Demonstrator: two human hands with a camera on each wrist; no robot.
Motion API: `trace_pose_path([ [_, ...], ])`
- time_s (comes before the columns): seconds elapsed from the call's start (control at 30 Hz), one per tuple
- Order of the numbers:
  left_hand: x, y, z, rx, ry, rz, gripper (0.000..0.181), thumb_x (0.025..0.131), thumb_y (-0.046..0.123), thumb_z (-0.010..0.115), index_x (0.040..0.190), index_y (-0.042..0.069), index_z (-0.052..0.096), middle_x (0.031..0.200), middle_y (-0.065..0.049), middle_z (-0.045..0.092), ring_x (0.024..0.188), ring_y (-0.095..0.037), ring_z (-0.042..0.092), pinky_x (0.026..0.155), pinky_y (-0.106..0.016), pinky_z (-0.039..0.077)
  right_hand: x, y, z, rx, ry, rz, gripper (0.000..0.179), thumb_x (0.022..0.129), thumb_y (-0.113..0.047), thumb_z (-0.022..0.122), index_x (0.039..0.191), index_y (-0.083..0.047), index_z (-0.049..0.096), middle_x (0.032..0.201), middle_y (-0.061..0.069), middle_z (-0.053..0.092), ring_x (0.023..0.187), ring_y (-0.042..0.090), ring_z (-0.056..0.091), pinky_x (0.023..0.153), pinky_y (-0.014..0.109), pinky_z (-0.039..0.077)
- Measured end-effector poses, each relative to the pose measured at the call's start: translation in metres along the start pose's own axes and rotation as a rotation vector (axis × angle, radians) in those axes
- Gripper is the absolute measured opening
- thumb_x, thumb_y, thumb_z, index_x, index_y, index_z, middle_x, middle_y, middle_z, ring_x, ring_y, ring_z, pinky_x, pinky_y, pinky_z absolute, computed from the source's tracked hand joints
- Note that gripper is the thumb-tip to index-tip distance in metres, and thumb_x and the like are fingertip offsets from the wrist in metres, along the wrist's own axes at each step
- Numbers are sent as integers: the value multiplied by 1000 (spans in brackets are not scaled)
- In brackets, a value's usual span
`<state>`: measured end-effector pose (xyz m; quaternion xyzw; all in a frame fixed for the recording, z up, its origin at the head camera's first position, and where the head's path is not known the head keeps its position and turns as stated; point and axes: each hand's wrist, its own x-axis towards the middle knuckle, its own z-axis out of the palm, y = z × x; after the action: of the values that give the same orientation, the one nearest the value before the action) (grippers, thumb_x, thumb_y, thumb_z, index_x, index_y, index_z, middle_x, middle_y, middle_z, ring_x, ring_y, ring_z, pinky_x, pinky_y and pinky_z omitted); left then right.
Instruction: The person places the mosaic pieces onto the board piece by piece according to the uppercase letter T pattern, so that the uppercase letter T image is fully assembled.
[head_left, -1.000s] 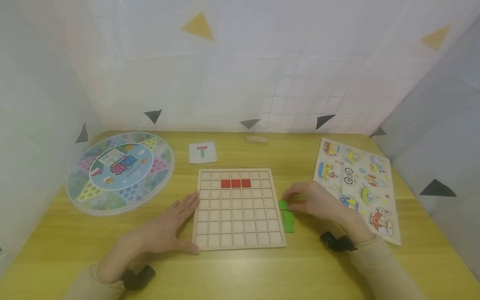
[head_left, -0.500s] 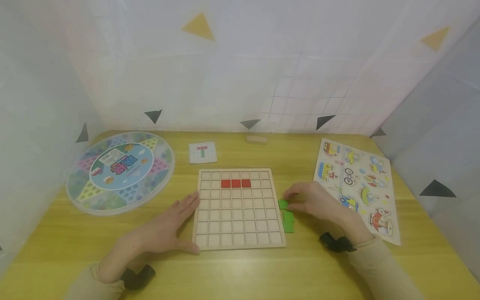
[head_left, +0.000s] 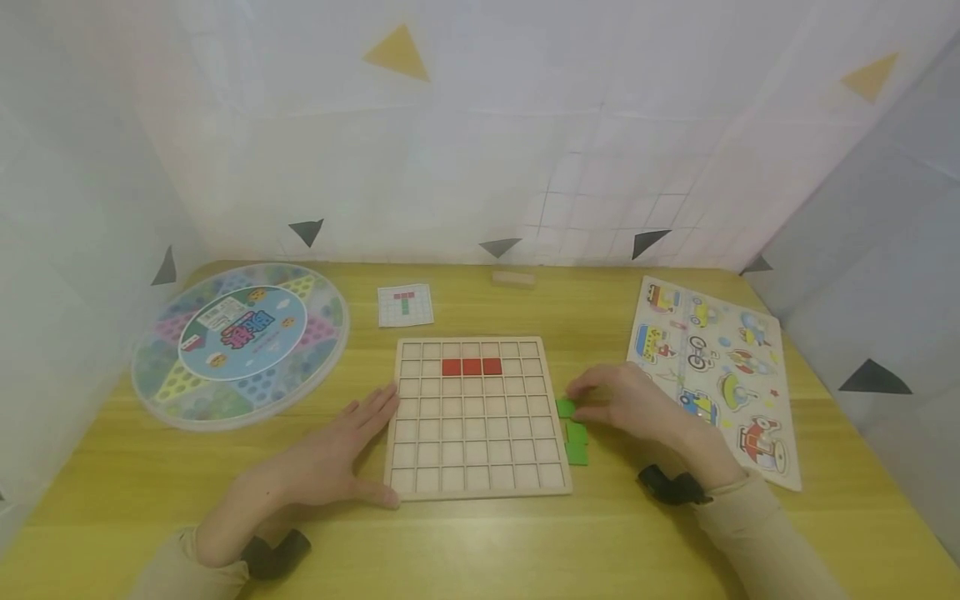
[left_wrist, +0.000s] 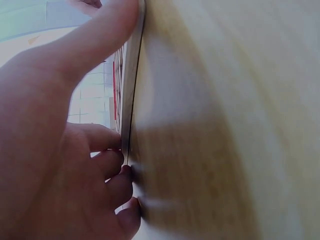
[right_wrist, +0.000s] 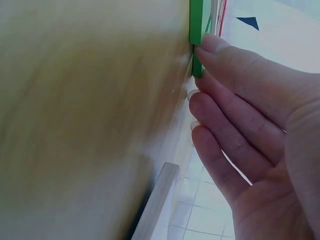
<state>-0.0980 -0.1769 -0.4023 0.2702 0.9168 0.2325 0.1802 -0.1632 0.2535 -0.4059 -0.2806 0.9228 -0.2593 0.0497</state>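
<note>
A wooden grid board (head_left: 393, 417) lies mid-table, with three red tiles (head_left: 471, 367) side by side in its second row from the back. My left hand (head_left: 326, 458) is spread along the board's left edge, fingertips and thumb touching the rim. Beyond the right edge, green tiles (head_left: 576, 454) lie in a short column. The farthest green tile (head_left: 565, 408) is pinched between thumb and index finger of my right hand (head_left: 637, 404). In the right wrist view, the thumb and index fingertips meet at this green tile (right_wrist: 198, 67), low by the tabletop.
A small card (head_left: 405, 306) with a red and green T pattern lies behind the board. Near the wall is a small wooden block (head_left: 513, 279). A round Chinese checkers board (head_left: 240, 346) stands left; a picture puzzle board (head_left: 720, 367) lies right, partly under the right forearm in view.
</note>
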Motion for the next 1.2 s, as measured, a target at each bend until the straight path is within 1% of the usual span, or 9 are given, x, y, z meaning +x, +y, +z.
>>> trace_pose_path([
  [0.1,0,0,0,2,3,2,123,73,74,70,161,9,13,169,-6,2,154,-36,8,123,-55,16,0,0,1,-9,5,-3,28,80,-26,84,106,-19,76,104,-9,75,97,12,71,90,38,58],
  [0.4,-1,1,-1,-2,5,5,123,74,73,70,161,9,12,169,-8,2,154,-36,8,123,-55,15,-1,-4,0,-7,5,29,27,80,-24,84,105,-18,76,101,-9,75,95,12,70,88,38,58],
  [0.57,-1,1,0,-5,-3,-15,124,72,76,69,162,12,12,169,-6,1,154,-38,8,122,-57,18,-3,-8,-4,19,47,45,28,79,-27,86,104,-20,75,98,-11,74,93,10,69,87,40,58],
  [0.67,-1,0,1,-12,-5,-19,124,72,76,69,162,13,11,169,-6,1,153,-39,8,122,-57,18,-3,-10,-7,42,68,45,28,78,-26,86,103,-20,76,97,-11,75,93,11,69,87,42,58],
  [0.87,-1,1,-1,-11,-9,-24,124,72,76,69,162,13,11,169,-4,0,154,-36,7,123,-56,17,-3,-12,-11,36,88,16,25,80,-18,85,104,-18,76,99,-9,75,94,13,69,86,42,58],
  [0.97,-1,1,-1,-8,-12,-26,124,72,77,68,162,14,11,169,-3,-1,154,-35,7,123,-55,17,0,-14,-14,41,99,10,24,82,-18,84,104,-20,76,101,-11,74,97,13,68,87,42,58],
  [1.07,-1,0,0,-8,-12,-25,124,72,77,68,162,14,10,169,-3,-1,155,-34,6,123,-55,16,6,-21,-17,40,110,-1,23,83,-20,83,105,-22,76,102,-12,74,99,11,67,88,40,57],
  [1.2,0,0,0,-9,-7,-13,123,73,76,68,162,13,11,169,-5,0,155,-34,7,124,-55,15,18,-36,-18,40,141,-58,24,82,-19,83,105,-20,77,100,-11,74,96,11,67,86,42,58],
])
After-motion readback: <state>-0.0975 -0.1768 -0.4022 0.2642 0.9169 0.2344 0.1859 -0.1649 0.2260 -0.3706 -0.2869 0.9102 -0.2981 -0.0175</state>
